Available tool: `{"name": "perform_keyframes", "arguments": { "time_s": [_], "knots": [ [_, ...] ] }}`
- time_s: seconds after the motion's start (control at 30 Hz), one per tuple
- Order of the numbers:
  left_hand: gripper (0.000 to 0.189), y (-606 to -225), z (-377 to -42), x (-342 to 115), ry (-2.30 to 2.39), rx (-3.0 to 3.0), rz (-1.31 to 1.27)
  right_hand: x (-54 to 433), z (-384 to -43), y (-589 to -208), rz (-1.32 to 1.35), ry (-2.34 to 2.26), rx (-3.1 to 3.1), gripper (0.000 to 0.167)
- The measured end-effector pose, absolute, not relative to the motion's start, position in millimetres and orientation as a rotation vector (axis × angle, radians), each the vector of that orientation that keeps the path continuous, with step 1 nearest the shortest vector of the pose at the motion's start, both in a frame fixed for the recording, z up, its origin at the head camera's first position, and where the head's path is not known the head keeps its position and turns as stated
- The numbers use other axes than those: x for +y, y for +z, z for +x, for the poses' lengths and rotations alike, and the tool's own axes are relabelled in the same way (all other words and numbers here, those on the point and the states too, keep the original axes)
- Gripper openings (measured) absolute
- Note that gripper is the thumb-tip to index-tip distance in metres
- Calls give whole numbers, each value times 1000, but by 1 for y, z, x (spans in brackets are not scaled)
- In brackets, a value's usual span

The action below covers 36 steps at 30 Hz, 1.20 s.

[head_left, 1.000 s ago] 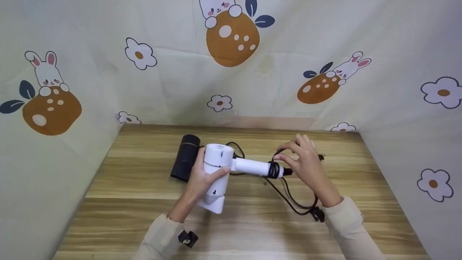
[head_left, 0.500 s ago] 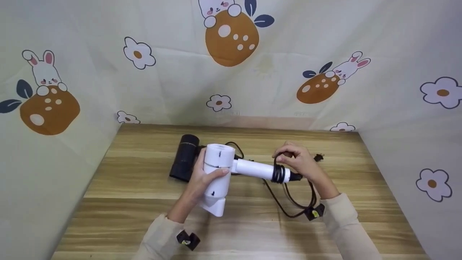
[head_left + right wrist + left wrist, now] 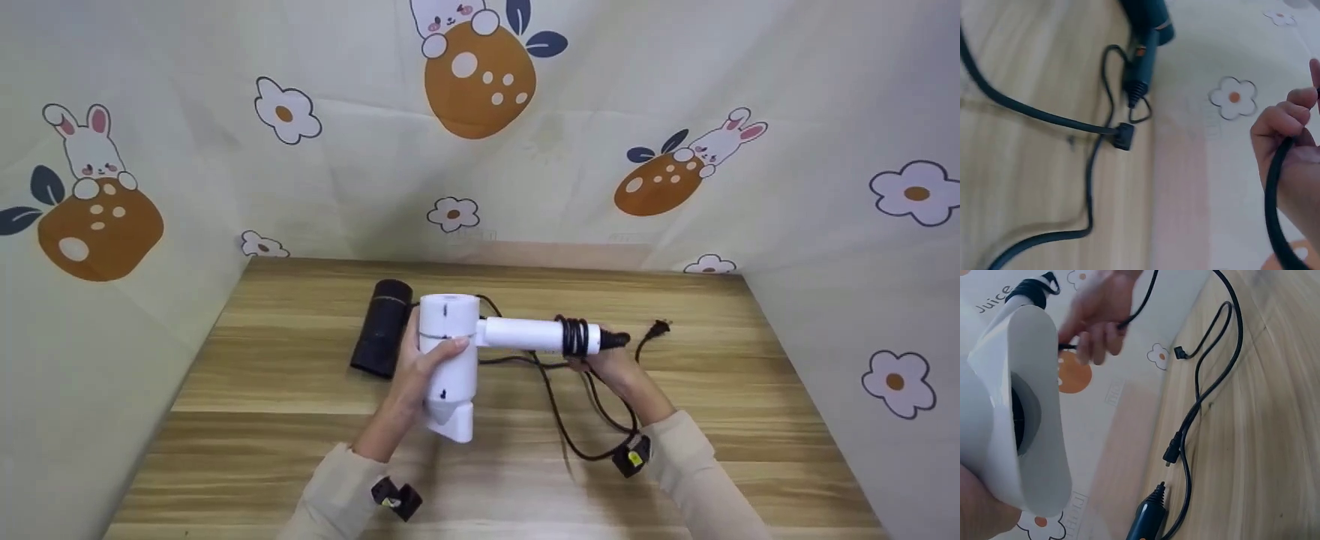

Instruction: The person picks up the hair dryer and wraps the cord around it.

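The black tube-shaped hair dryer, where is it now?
In the head view, the black hair dryer lies on the wood-grain table, just left of the white hair dryer gripped by the left hand.

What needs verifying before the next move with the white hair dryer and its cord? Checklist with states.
1. White hair dryer secured: ok, left hand grips it.
2. Cord controlled: ok, right hand holds it.
3. Loops around handle: ok, several turns, near its end.
4. Cord fully wound: not ok, a loose length runs on from the right hand.
5. Black hair dryer clear of the white one: ok, lying apart on the table.
6. Plug belongs to white dryer: cannot tell, cords cross.
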<state>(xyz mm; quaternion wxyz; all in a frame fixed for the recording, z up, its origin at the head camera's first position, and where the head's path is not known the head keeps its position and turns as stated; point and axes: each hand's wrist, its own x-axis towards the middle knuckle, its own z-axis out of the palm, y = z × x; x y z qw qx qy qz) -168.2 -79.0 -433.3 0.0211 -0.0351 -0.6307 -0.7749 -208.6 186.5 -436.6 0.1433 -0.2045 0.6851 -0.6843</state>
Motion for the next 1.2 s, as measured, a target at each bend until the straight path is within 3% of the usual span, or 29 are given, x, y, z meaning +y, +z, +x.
{"name": "perform_keyframes", "arguments": {
  "time_s": [0.17, 0.4, 0.9, 1.2],
  "knots": [
    [60, -432, -170, -77, -2351, -1900, -16, 174, -202, -454, -500, -1864, 2155, 21],
    [60, -433, -171, -77, -2284, -1924, 114, 163, -186, -441, -804, -1348, 2807, 24],
    [68, -432, -173, -76, -2117, -2014, 40, 164, -153, -406, -1030, -534, 3329, 5],
    [72, -429, -172, -76, -2011, -2084, 13, 167, -144, -396, -1085, -223, 3531, 9]
  ]
}}
